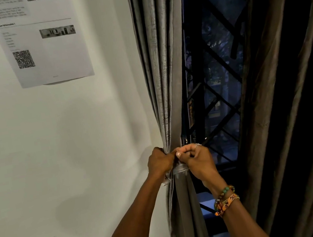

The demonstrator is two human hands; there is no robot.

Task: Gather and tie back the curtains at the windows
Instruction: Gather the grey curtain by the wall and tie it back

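A grey curtain [161, 66] hangs bunched into narrow folds at the window's left edge. A pale tie-back band [180, 169] wraps around it at waist height. My left hand [159, 162] grips the band and the bunched cloth from the left side. My right hand [195, 158] pinches the band's end between thumb and fingers on the front of the bundle, touching the left hand. A second, darker curtain [283, 98] hangs loose on the right of the window.
A dark window with a black diagonal metal grille [215, 80] shows between the two curtains. A white wall [63, 143] lies to the left, with a printed sheet carrying a QR code [40, 40] stuck high on it.
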